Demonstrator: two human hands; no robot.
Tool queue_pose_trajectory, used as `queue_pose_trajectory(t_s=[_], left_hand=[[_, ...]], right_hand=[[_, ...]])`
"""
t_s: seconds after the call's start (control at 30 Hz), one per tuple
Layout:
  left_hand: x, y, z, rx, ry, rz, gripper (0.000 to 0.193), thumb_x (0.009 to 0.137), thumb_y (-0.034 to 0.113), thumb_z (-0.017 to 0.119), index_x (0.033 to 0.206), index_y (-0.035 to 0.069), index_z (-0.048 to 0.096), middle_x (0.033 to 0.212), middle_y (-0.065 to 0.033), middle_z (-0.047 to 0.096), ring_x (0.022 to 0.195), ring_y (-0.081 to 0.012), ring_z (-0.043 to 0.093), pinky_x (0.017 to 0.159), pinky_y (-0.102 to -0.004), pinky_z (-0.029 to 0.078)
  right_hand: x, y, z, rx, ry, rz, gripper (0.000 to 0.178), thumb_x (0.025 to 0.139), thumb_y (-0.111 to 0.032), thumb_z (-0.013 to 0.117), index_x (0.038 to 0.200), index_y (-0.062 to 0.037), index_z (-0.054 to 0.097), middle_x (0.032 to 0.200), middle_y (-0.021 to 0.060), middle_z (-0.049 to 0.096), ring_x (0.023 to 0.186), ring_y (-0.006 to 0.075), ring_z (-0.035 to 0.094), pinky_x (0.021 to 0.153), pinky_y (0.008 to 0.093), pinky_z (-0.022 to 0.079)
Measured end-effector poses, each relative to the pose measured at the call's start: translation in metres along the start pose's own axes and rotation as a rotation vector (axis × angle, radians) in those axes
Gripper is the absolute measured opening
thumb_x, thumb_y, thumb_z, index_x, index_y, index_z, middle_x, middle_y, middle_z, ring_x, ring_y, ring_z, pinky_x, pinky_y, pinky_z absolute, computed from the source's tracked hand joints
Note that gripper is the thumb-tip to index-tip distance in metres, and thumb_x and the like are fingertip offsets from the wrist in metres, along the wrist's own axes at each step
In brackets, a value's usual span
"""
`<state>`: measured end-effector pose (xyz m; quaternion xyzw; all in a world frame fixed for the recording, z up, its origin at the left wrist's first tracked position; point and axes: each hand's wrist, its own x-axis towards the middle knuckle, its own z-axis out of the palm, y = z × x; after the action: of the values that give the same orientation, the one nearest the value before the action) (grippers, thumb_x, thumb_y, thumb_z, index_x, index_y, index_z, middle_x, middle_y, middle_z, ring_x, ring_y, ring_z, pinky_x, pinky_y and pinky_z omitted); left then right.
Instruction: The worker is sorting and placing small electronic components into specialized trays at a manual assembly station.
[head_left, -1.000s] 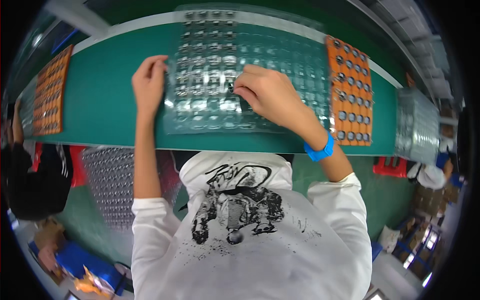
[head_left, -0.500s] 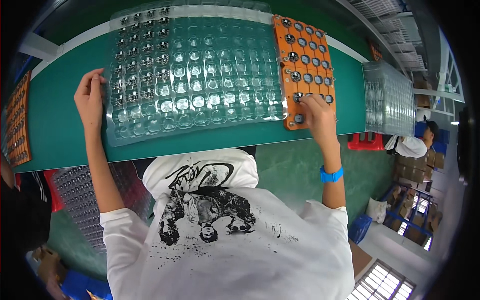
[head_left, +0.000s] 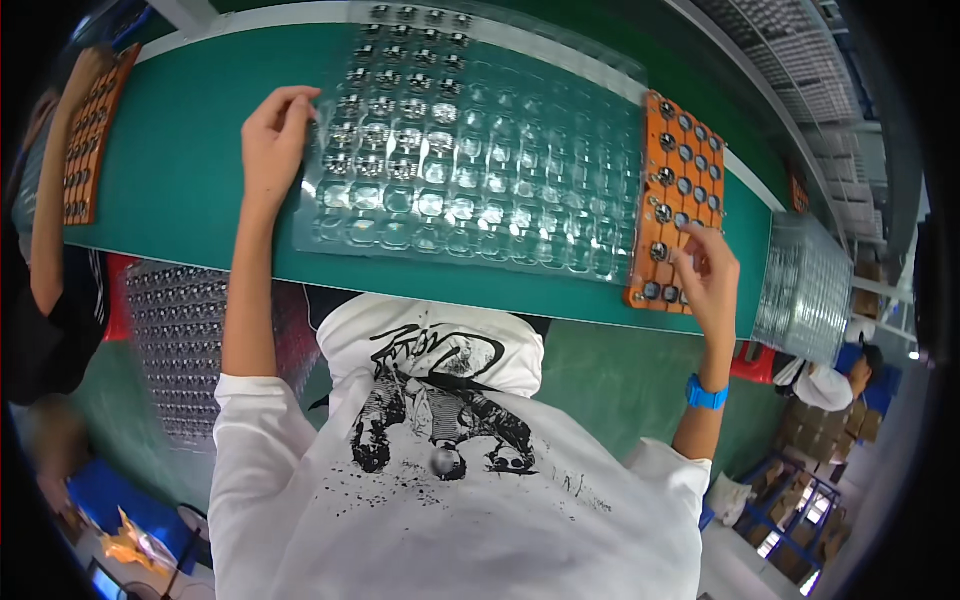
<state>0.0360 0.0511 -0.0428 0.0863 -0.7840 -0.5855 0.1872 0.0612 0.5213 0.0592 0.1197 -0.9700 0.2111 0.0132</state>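
A clear plastic tray of moulded pockets lies before me on the green table. Small metallic round parts fill several of its left columns, while the pockets farther right hold none. My left hand is at the tray's left edge, its bent fingers and thumb closed on the rim. To the right of the tray lies an orange board with rows of round parts, the left column darker and more raised. Over the board's near right part hovers my right hand, fingers curled loosely and apart, with nothing visible between them.
Stacked clear trays stand at the table's right end. At far left, a co-worker's arm reaches to another orange board. Below the table's front edge, a filled tray stands at left and a red stool at right.
The view has swung, so table and tray appear farther right. My right hand has lifted from a part in the board's left column and its fingers have parted. A co-worker's arm has appeared at left.
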Motion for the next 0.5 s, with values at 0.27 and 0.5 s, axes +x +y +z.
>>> queue_pose_trajectory(t_s=[0.27, 0.5], left_hand=[[-0.001, -0.002, 0.007, -0.023, -0.028, 0.048, 0.018, 0.094, 0.011, 0.051, 0.1, 0.002, 0.065, 0.077, 0.0031, 0.057, 0.055, -0.0011, 0.041, 0.046, -0.0169, 0.031], [0.0, -0.009, -0.001, -0.067, -0.048, -0.016, 0.02, 0.096, 0.015, 0.051, 0.105, 0.003, 0.064, 0.078, 0.0033, 0.056, 0.055, -0.0007, 0.04, 0.045, -0.0167, 0.031]], right_hand=[[0.092, -0.138, 0.12, 0.065, -0.033, -0.589, 0.018, 0.082, -0.021, 0.063, 0.092, -0.0065, 0.064, 0.087, 0.0131, 0.065, 0.073, 0.0324, 0.064, 0.061, 0.0418, 0.05], [0.081, -0.123, 0.095, 0.221, 0.129, -0.598, 0.008, 0.082, -0.01, 0.061, 0.08, -0.0028, 0.063, 0.074, 0.0125, 0.064, 0.067, 0.0298, 0.062, 0.058, 0.0379, 0.049]])
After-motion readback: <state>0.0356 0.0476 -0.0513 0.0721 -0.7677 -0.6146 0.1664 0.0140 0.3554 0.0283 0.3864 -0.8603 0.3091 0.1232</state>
